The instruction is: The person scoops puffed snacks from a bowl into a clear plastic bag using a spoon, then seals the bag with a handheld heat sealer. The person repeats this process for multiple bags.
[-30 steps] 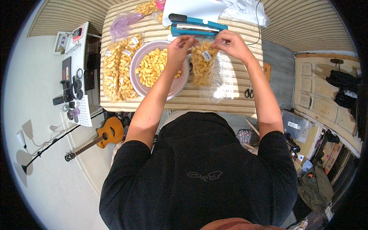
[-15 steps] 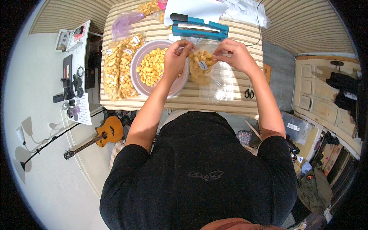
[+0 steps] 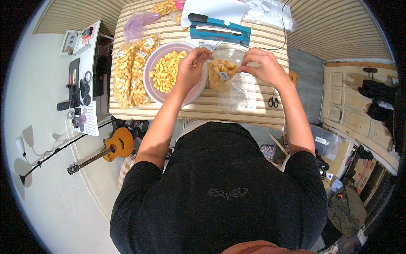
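A clear plastic bag point(image 3: 220, 73) part filled with curved yellow snack pieces and bearing a white label lies in front of me. My left hand point(image 3: 193, 68) pinches its left edge, just over the right rim of a pale lavender bowl point(image 3: 146, 78). On the bag's right edge, my right hand point(image 3: 264, 67) is closed with thumb and fingertips together. The bag's clear upper part spreads between my hands. Loose curved snacks point(image 3: 165, 73) lie in the bowl, partly hidden by my left hand. Flat clear bags point(image 3: 239, 99) lie under and beside the filled one.
Beyond my hands sits a blue bag sealer point(image 3: 220, 33) with a black handle end. Filled, labelled snack bags point(image 3: 132, 80) lie left of the bowl, a purple plastic bag point(image 3: 139, 25) behind them. Black-handled scissors point(image 3: 273, 101) rest near the table's right edge. A cable runs at the far right.
The bag's clear upper part shows more widely between my hands. My right hand has shifted slightly right and down along the edge. My left hand stays close to the bowl's rim.
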The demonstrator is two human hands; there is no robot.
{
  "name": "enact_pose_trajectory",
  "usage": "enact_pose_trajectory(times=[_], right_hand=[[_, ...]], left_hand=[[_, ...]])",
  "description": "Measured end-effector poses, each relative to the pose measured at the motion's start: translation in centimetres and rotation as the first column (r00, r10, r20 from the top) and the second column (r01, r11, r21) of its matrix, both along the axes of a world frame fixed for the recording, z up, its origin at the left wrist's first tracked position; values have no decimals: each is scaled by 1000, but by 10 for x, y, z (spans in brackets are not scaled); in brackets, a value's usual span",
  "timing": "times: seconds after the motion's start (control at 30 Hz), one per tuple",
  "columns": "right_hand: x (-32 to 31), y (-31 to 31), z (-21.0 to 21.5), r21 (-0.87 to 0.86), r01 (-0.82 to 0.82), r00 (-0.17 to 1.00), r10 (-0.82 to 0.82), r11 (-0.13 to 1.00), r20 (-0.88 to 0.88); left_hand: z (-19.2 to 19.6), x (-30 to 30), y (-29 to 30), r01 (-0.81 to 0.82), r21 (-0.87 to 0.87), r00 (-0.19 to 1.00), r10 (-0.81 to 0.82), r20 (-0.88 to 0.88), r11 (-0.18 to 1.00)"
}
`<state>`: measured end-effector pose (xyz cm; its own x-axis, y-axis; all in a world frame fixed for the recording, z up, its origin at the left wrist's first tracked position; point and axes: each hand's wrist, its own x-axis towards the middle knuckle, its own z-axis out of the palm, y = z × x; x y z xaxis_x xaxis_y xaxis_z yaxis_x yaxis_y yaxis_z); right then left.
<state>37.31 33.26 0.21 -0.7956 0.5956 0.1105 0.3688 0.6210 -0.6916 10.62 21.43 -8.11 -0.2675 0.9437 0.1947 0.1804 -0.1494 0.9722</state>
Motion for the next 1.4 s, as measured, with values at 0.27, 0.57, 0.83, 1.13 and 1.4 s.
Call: enact_pose_trajectory(times=[0.27,0.57,0.83,1.13,1.4], right_hand=[[2,-9,3,-18,-9,1000,9,1000,-27],[1,-14,1,60,-46,998,48,997,-34],[-3,-26,14,21,-121,992,121,992,-16],[2,-36,15,37,-146,989,145,989,14],[14,-38,20,24,-81,996,80,996,39]], left_hand=[[45,-19,-8,212,-57,756,-200,-623,976],[84,-7,-16,323,-170,571,-334,-750,931],[93,6,-7,458,-135,446,-359,-820,879],[84,-14,18,454,-165,328,-336,-883,876],[84,-51,25,505,-130,506,-414,-757,853]])
